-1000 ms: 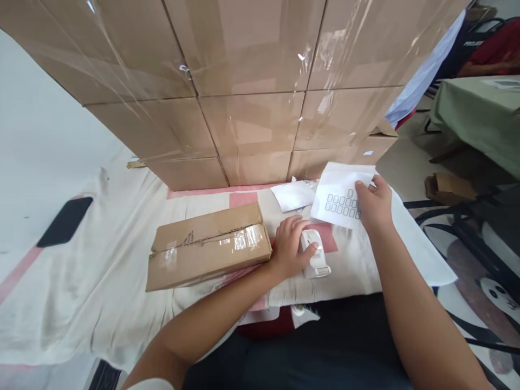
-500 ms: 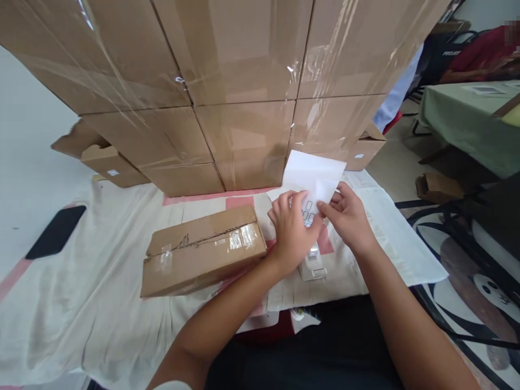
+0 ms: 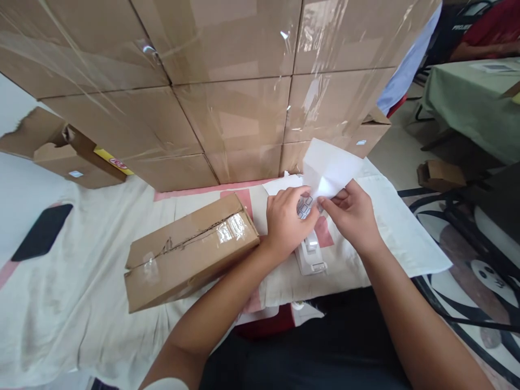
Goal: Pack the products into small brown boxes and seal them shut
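Note:
A bent white sheet of paper (image 3: 331,168) with small outlined boxes printed on its lower part is held up between my hands. My left hand (image 3: 286,222) curls around the printed lower part, thumb and fingers closing on it. From the right side, my right hand (image 3: 351,216) pinches the sheet between thumb and fingers; its grip partly hides the edge. Just below my left hand, a white tape dispenser (image 3: 312,257) lies on the cloth. To the left of that hand sits a closed cardboard box (image 3: 190,254) with bits of clear tape on top.
A tall wall of taped cardboard cartons (image 3: 231,114) stands close behind my hands. An open carton (image 3: 77,160) is at the left and another carton (image 3: 368,135) at the right. A black phone (image 3: 43,232) lies far left. Beyond is a green-covered table (image 3: 467,97) with a person.
The sheet's upper part has bent and tilted to the right, and the printed boxes have shrunk from view. My right hand has shifted slightly right. The camera view has also moved.

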The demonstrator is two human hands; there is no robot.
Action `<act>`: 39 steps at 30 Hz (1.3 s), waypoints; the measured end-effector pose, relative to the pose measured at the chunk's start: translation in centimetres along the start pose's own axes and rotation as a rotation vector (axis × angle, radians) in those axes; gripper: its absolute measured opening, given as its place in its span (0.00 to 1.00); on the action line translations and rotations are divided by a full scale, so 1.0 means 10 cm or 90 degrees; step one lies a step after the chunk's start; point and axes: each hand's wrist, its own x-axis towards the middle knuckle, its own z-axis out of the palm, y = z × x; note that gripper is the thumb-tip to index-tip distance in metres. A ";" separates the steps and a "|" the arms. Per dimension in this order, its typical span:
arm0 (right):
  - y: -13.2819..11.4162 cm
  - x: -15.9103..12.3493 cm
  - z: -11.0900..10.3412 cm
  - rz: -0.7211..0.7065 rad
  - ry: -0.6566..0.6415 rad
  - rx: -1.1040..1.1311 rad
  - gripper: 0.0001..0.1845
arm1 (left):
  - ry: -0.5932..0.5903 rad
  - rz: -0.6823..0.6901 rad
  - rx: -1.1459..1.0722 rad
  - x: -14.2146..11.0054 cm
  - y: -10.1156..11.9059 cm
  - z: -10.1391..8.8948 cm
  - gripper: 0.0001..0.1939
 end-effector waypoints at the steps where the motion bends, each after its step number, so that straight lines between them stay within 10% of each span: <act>1: -0.01 0.00 0.01 -0.002 -0.006 0.000 0.19 | 0.002 0.003 0.003 0.00 -0.01 0.00 0.12; 14: 0.07 0.09 -0.03 0.023 0.041 -0.047 0.22 | 0.058 -0.062 -0.090 0.04 -0.17 -0.04 0.09; 21: 0.63 0.42 -0.44 0.263 0.226 -0.207 0.25 | 0.060 -0.085 -0.128 0.03 -0.16 -0.05 0.03; 24: 0.59 0.38 -0.47 0.224 0.287 -0.304 0.27 | 0.058 -0.052 -0.102 0.01 -0.13 -0.06 0.05; 26: 0.44 0.32 -0.42 0.207 0.242 -0.334 0.18 | 0.052 0.006 -0.044 -0.02 -0.12 -0.07 0.07; 31: 0.03 0.21 -0.17 0.449 -0.203 0.046 0.25 | 0.028 0.143 0.119 -0.08 -0.19 -0.03 0.12; 36: -0.07 0.22 -0.13 0.397 -0.239 0.096 0.12 | 0.032 0.258 0.245 -0.11 -0.09 -0.06 0.10; 39: -0.01 0.27 -0.21 0.315 -0.192 0.072 0.15 | -0.044 0.330 0.270 -0.17 0.15 -0.39 0.05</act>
